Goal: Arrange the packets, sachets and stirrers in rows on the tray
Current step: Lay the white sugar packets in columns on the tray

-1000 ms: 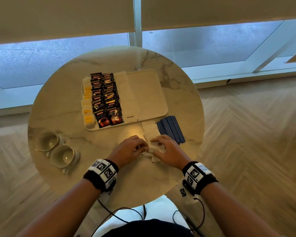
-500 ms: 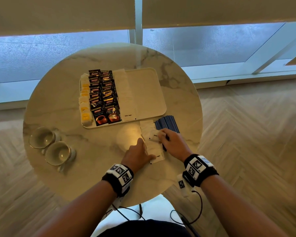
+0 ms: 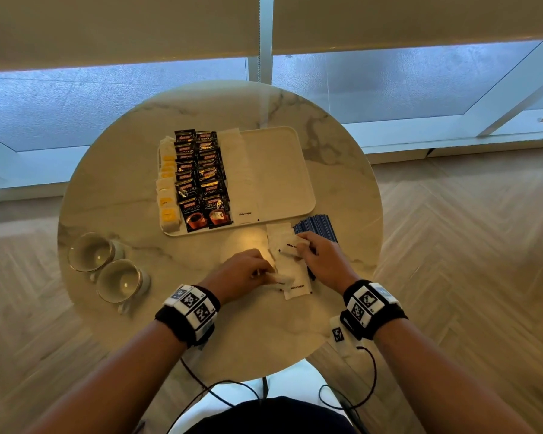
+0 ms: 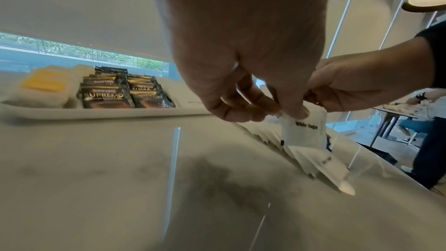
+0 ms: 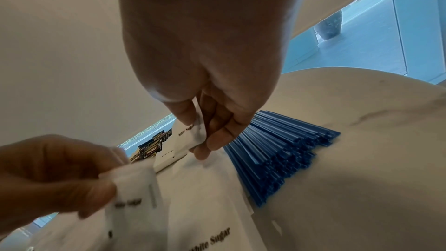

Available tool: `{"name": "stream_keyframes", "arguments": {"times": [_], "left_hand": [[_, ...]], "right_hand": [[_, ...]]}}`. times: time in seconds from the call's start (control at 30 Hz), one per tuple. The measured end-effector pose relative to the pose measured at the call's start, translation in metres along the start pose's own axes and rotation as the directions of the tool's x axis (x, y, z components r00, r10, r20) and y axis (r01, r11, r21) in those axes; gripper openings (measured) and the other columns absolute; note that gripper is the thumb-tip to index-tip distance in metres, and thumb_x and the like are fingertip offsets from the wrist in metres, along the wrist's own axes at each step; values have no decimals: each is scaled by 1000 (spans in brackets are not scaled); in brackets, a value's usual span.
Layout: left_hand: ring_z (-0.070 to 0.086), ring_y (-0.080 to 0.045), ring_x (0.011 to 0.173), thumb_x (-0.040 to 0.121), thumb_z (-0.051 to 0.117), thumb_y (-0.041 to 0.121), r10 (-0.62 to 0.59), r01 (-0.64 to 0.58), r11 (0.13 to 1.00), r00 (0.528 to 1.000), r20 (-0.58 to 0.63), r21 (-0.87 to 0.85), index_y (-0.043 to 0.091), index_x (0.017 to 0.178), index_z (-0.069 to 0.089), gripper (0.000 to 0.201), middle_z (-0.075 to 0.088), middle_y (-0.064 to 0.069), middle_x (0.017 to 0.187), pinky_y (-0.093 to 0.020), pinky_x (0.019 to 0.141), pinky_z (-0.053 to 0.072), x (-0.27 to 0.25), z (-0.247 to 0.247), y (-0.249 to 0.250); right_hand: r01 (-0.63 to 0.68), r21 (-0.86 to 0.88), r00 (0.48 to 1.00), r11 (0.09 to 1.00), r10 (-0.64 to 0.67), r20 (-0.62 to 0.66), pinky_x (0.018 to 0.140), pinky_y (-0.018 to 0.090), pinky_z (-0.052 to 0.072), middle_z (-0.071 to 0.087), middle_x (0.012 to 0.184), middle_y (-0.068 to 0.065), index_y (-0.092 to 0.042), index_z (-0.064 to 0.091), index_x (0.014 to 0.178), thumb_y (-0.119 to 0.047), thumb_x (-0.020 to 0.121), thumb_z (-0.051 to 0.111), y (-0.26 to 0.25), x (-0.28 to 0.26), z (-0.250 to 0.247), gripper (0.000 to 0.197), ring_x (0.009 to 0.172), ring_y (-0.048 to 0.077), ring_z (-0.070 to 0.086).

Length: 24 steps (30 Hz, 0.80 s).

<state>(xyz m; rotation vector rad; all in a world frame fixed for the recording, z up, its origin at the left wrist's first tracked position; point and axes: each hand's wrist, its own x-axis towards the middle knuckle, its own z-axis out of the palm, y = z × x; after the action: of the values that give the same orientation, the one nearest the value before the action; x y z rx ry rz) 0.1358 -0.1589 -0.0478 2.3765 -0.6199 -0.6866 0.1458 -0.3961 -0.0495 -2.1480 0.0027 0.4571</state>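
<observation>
Now your left hand point(image 3: 242, 270) pinches one white sugar sachet point(image 4: 303, 131), your right hand point(image 3: 322, 261) pinches another sugar sachet point(image 3: 290, 248), near the blue stirrers point(image 5: 277, 152), tray point(image 3: 304, 183) farther off.

"White Sugar" on white sachets point(image 4: 303, 133); "KOPIKO SUPREMO" on dark packets point(image 3: 188, 191).

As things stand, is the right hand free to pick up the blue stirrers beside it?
Probably not yet. The right hand lies right beside the blue stirrers, nothing between them, but its fingers are pinching a white sugar sachet; it would likely have to set that down first.
</observation>
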Motion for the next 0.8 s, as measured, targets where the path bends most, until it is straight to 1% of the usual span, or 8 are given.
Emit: {"name": "stream_keyframes", "arguments": {"times": [0.1, 0.17, 0.23, 0.4, 0.5, 0.6, 0.7, 0.8], "left_hand": [[47, -10, 112, 90, 63, 46, 94, -91, 996, 979, -183, 24, 27, 106, 75, 27, 51, 4, 126, -24, 95, 41, 5, -13, -3], [44, -10, 125, 90, 65, 42, 89, -99, 994, 969, -232, -34, 28, 106, 76, 24, 44, 2, 143, -24, 102, 38, 11, -25, -2], [50, -7, 123, 91, 67, 36, 88, -116, 989, 958, -271, -88, 24, 109, 76, 23, 45, 0, 147, -19, 102, 41, 19, -37, -1], [66, -5, 99, 90, 72, 22, 95, -148, 986, 869, -486, -72, 15, 106, 77, 19, 72, -5, 112, -18, 95, 51, 38, -54, -4], [69, -5, 89, 88, 74, 17, 57, -155, 980, 816, -576, -122, 11, 102, 75, 16, 74, -4, 101, -17, 86, 55, 50, -65, -4], [72, -8, 77, 85, 76, 14, -51, -138, 957, 788, -613, -257, 8, 97, 72, 14, 72, -3, 94, -22, 73, 59, 67, -77, -6], [71, -10, 73, 85, 77, 17, -123, -95, 947, 776, -619, -307, 9, 96, 70, 14, 71, -2, 93, -26, 69, 60, 87, -90, -13], [71, -12, 74, 87, 75, 15, -104, -103, 958, 745, -659, -268, 7, 96, 69, 14, 70, -4, 95, -30, 69, 61, 111, -106, -24]], "right_hand": [[2, 83, 1000, 997, -4, 22, 75, 21, 52, 70, 91, -9, -23, 65, 119, -24, 104, 51, -10, 7, 0, 20, 77, -5, 64], [20, 130, 999, 991, -26, 41, 79, 25, 55, 69, 92, -10, -27, 65, 114, -23, 104, 52, -17, 13, 0, 17, 79, -2, 64], [36, 155, 997, 987, -47, 63, 80, 25, 55, 71, 97, -8, -27, 67, 115, -22, 104, 52, -25, 21, -1, 19, 84, 3, 66], [44, 186, 994, 982, -61, 87, 82, 27, 55, 71, 101, -4, -23, 67, 121, -26, 104, 50, -39, 48, -6, 25, 87, 7, 65], [79, 201, 993, 977, -94, 71, 73, 35, 54, 69, 81, -5, -27, 63, 115, -25, 100, 56, -46, 65, -14, 17, 72, 11, 62], [126, 181, 990, 975, -136, 42, 66, 44, 52, 70, 76, 5, -28, 58, 108, -19, 95, 62, -56, 84, -22, 17, 66, 30, 61], [148, 135, 989, 980, -147, -20, 76, 42, 58, 71, 92, 3, -20, 61, 108, -14, 94, 66, -65, 113, -30, 16, 77, 19, 71], [171, 95, 985, 981, -167, -54, 82, 43, 60, 68, 96, -4, -18, 64, 110, -14, 92, 68, -73, 149, -38, 19, 83, 17, 73]]}}
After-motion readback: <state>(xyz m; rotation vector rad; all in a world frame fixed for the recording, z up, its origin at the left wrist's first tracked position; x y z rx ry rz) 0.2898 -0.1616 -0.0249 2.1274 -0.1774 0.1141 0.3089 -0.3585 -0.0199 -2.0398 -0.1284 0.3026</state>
